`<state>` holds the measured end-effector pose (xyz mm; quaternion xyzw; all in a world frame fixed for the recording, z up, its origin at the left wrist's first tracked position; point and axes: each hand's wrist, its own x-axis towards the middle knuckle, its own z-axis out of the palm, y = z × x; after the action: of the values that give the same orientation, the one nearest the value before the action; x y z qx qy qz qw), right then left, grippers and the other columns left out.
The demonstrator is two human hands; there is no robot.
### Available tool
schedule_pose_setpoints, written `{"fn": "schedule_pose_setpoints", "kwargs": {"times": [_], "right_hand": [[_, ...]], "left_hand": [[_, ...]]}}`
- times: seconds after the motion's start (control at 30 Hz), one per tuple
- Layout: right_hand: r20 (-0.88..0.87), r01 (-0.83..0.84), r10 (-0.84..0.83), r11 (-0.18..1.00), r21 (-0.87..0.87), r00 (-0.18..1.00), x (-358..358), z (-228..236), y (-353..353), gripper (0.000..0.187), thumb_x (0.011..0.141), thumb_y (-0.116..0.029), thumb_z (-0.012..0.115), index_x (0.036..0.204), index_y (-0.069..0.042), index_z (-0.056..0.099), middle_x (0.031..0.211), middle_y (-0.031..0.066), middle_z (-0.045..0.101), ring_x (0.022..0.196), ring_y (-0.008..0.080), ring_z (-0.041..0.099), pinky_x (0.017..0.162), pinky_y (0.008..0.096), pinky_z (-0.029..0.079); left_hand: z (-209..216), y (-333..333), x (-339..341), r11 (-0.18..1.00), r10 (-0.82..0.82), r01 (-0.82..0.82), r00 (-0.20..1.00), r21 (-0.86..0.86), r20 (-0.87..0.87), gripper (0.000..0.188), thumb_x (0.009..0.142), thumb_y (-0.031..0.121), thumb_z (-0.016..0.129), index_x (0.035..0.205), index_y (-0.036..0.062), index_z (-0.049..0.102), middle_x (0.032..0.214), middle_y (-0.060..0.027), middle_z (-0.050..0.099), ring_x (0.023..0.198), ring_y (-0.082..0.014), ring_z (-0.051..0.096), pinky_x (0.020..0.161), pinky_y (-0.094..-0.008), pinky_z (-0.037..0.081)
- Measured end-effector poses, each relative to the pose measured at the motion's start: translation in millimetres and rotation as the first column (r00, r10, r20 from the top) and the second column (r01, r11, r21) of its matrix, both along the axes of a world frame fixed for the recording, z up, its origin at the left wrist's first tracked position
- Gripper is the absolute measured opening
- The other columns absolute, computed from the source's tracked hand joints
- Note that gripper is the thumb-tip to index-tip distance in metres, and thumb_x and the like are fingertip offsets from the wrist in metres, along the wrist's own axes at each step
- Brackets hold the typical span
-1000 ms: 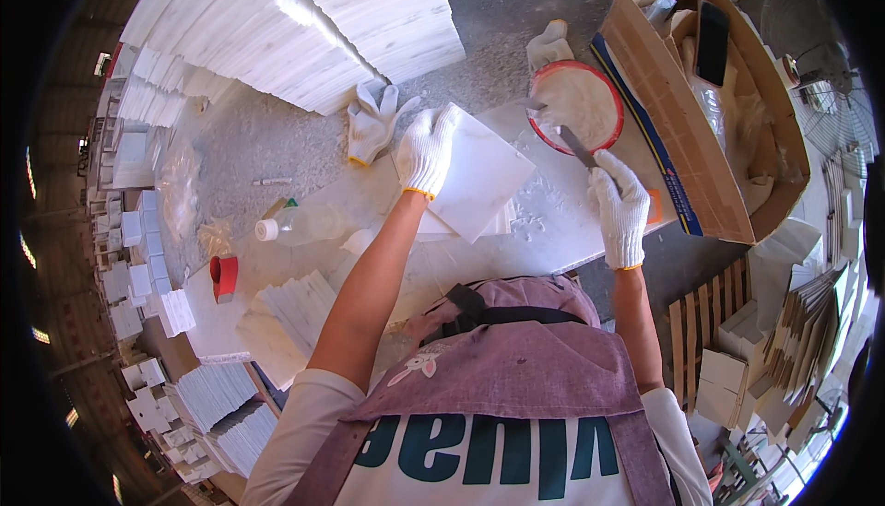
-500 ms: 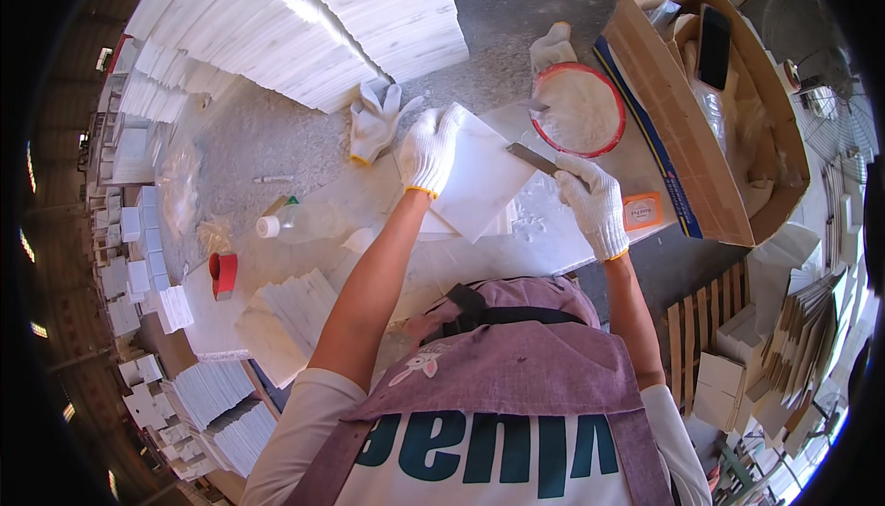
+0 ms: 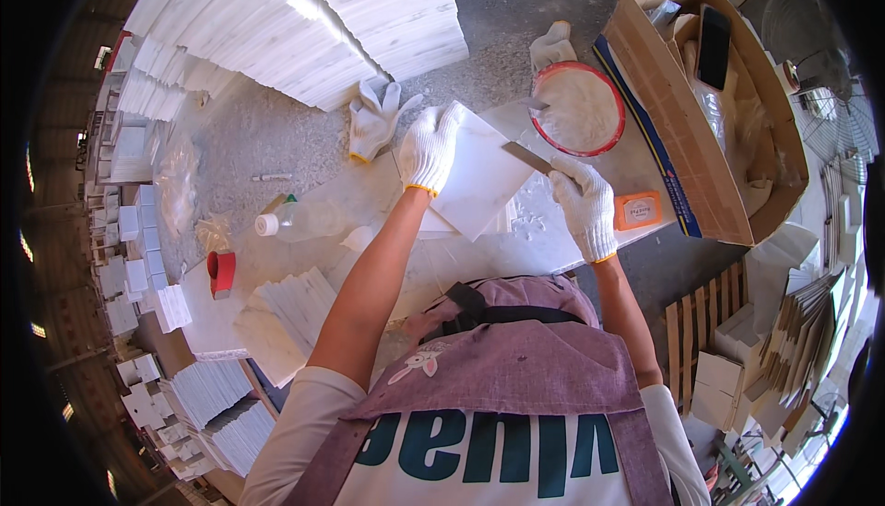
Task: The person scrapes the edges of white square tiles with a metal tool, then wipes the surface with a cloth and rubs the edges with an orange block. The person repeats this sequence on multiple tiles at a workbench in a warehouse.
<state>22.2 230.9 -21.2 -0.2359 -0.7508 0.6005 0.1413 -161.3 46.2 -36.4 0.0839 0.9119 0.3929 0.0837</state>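
My left hand (image 3: 430, 152), in a white knit glove, grips the far left edge of a square white marble-look tile (image 3: 481, 174) tilted over the table. In my gloved right hand (image 3: 587, 206) is a flat metal scraper (image 3: 527, 157), its blade tip at the tile's right edge. Another tile lies partly hidden beneath. White paste smears (image 3: 533, 216) mark the surface between the tile and my right hand. Beyond the scraper stands a red-rimmed bowl (image 3: 623, 119) of white paste or powder. An orange packet (image 3: 638, 211) lies right of my right hand.
A long cardboard box (image 3: 636, 59) with a phone (image 3: 713, 45) on it stands at the right. Tall tile stacks (image 3: 387, 17) fill the far left. Loose gloves (image 3: 372, 126), a clear bottle (image 3: 309, 220), a red tape roll (image 3: 221, 271) and more tiles (image 3: 286, 317) lie around the left side.
My right hand and the scraper have shifted slightly left, and the hand now stands clear of the orange packet. My left hand and the tile have barely moved.
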Motion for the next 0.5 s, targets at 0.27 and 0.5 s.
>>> {"fn": "schedule_pose_setpoints", "kwargs": {"times": [0.27, 0.5], "right_hand": [[-0.067, 0.111, -0.104, 0.988, 0.111, 0.992, -1, -9, 9, 0.026, 0.090, -0.007, 0.062, 0.114, 0.002, 0.067, 0.088, 0.0049, 0.066, 0.069, 0.0081, 0.057, 0.065, 0.0229, 0.048], [-0.022, 0.276, -0.285, 0.901, 0.335, 0.958, -4, -8, 43, 0.022, 0.088, -0.013, 0.066, 0.106, -0.003, 0.070, 0.100, 0.0157, 0.070, 0.094, 0.0267, 0.068, 0.084, 0.0339, 0.051]], "left_hand": [[12, 2, 6, 1.000, 0.015, -0.015, 1.000, -0.015, -0.014, 0.052, 0.093, 0.056, 0.051, 0.103, 0.0073, 0.068, 0.098, -0.0176, 0.069, 0.094, -0.0352, 0.065, 0.080, -0.0419, 0.048], [5, 2, 7, 0.993, 0.047, -0.036, 0.994, 0.112, -0.102, 0.048, 0.092, 0.048, 0.057, 0.091, 0.0019, 0.067, 0.082, -0.0173, 0.066, 0.076, -0.0308, 0.061, 0.072, -0.0395, 0.046]]}}
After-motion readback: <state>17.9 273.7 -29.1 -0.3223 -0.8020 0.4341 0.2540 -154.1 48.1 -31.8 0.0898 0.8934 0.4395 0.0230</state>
